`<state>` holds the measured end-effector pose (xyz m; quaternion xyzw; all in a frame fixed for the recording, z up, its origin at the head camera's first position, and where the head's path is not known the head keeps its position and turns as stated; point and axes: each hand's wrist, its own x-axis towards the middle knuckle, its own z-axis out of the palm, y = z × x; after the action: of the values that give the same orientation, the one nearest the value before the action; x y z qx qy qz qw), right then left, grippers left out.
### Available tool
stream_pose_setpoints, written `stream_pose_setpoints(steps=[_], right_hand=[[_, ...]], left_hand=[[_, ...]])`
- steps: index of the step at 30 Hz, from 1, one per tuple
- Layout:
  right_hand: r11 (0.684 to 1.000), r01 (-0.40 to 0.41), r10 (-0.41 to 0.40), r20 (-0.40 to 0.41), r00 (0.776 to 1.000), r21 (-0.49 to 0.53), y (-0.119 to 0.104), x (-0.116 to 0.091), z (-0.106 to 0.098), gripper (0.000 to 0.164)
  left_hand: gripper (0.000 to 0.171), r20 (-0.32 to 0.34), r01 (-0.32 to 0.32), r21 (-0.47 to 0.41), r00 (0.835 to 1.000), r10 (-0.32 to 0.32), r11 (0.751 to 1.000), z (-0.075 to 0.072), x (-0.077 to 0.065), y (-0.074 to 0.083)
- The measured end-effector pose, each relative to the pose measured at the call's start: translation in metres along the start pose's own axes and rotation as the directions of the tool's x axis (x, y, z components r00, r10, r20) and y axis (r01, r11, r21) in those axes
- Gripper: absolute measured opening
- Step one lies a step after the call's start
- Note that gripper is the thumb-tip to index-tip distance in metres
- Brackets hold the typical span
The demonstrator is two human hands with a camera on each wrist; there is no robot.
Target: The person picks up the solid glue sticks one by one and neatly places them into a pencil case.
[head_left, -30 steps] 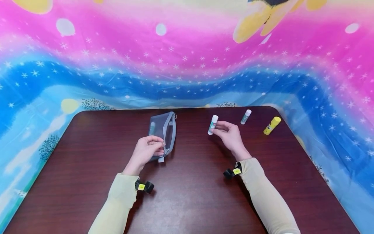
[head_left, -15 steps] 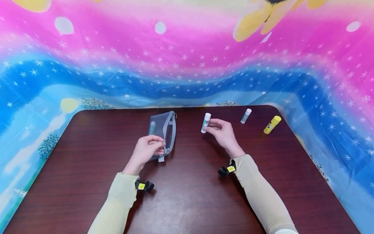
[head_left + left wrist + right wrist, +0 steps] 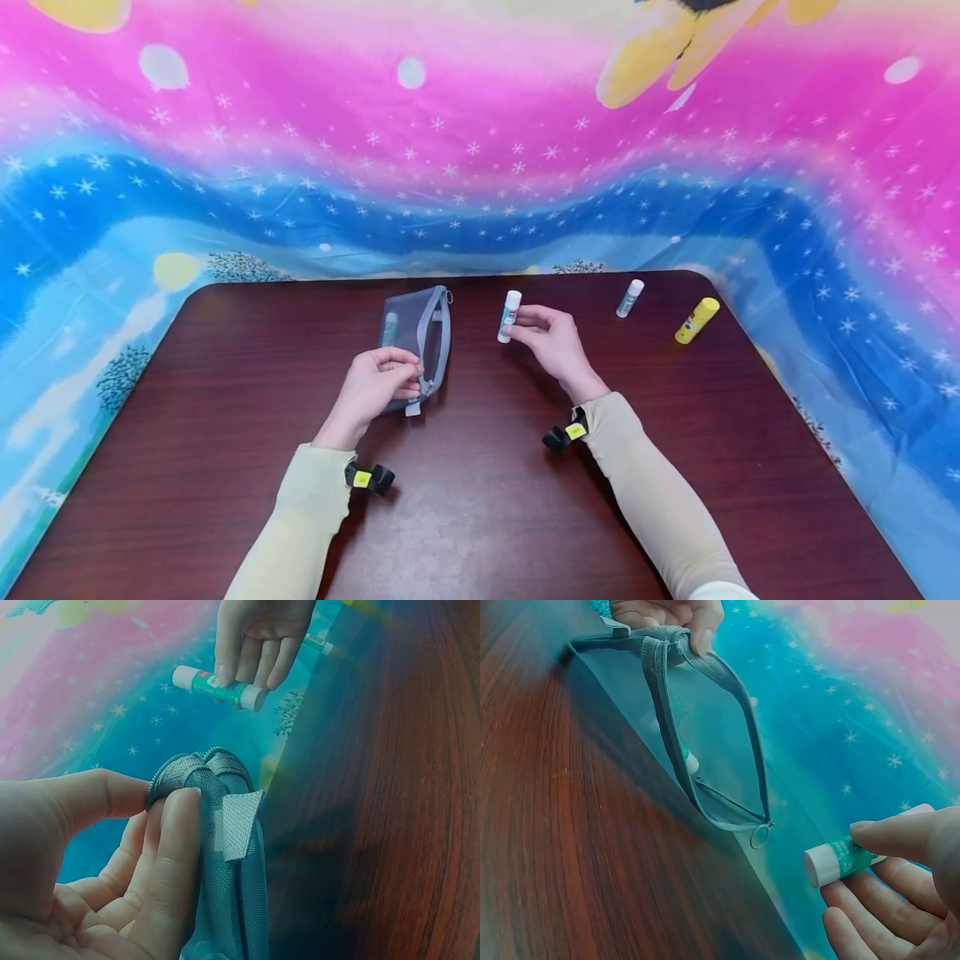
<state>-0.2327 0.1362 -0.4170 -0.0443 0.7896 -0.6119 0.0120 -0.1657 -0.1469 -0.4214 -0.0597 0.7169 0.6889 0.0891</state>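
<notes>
My left hand (image 3: pixel 377 383) pinches the near edge of a grey mesh zipper pouch (image 3: pixel 401 310), close to its white fabric tag (image 3: pixel 242 825). The pouch's zipped mouth gapes towards the right, and one glue stick (image 3: pixel 390 328) shows through the mesh inside it. In my right hand (image 3: pixel 551 342) a white and green glue stick (image 3: pixel 509 317) is pinched upright between thumb and fingers. That stick is held apart from the pouch, to the right of its opening; the right wrist view shows the pouch's ring pull (image 3: pixel 760 837) nearby.
Another white and green glue stick (image 3: pixel 630 298) stands at the back right of the dark wooden table (image 3: pixel 465 517). A yellow glue stick (image 3: pixel 697 321) stands farther right, near the table's edge. A colourful printed cloth (image 3: pixel 480 217) hangs behind the table.
My right hand has moved left with the glue stick, nearer to the pouch's mouth. The left hand and the pouch have stayed in place.
</notes>
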Motion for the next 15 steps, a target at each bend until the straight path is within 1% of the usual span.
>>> stream_pose_setpoints(steps=[15], right_hand=[[1.000, 0.001, -0.001, -0.001, 1.000, 0.025, 0.000, 0.005, 0.015, 0.039]], left_hand=[[0.018, 0.001, -0.007, -0.008, 1.000, 0.007, 1.000, 0.001, -0.002, 0.002]])
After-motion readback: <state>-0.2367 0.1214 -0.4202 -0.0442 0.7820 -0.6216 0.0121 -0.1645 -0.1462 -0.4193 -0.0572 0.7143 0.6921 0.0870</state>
